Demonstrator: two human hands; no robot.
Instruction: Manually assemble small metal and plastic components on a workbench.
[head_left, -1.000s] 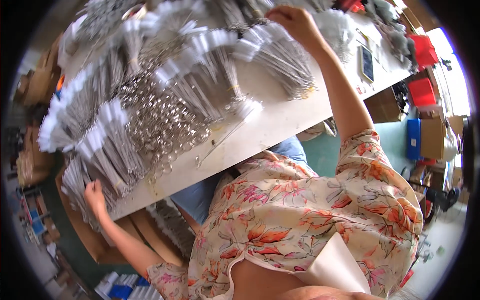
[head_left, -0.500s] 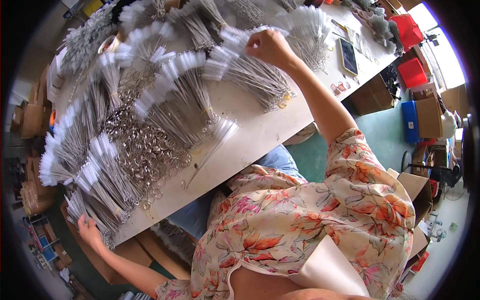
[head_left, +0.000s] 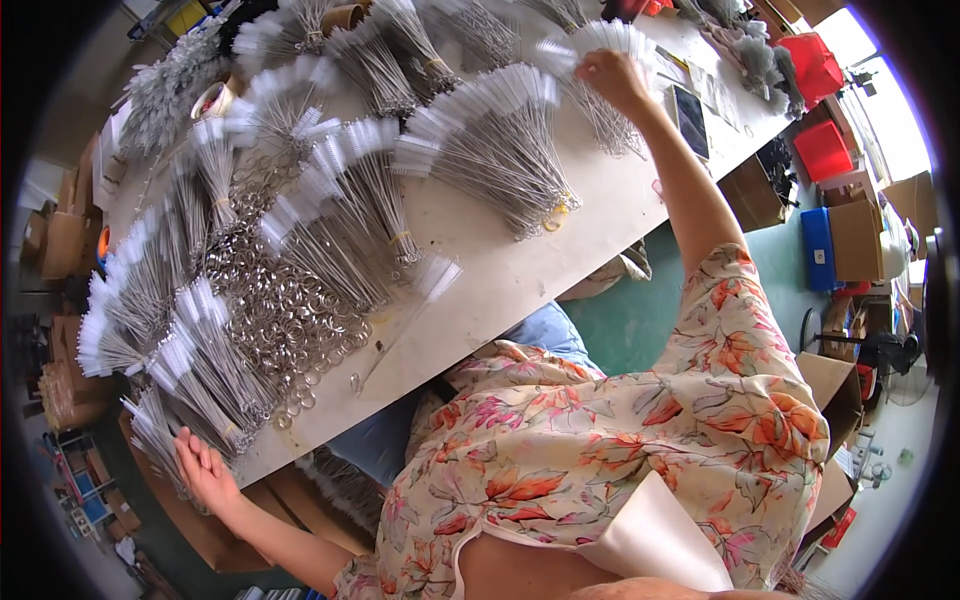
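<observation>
Bundles of thin wire-handled brushes with white bristle tips cover the white table (head_left: 480, 285). My right hand (head_left: 612, 80) reaches over a fan of brushes (head_left: 610, 120) at the far right, its fingers curled closed. What they grip cannot be made out; a blurred white bristle tip shows just left of them. At the table's near left corner, my left hand (head_left: 208, 472) lies with fingers stretched out against a small brush bundle (head_left: 155, 435). A wide brush bundle (head_left: 500, 150) lies mid-table, and a few loose brushes (head_left: 415, 310) lie near the front edge.
A heap of metal rings (head_left: 285, 300) spreads between the bundles on the left. Beyond my right hand lies a dark-screened tablet or phone (head_left: 690, 122). Cardboard boxes (head_left: 755, 190) stand beside the table, with red bins (head_left: 825, 148) farther right. A fan (head_left: 885, 350) stands at the right.
My right hand has moved right, from the wide middle bundle to the far-right fan of brushes. My left hand has shifted slightly right and down, its fingers straighter. The view has shifted slightly.
</observation>
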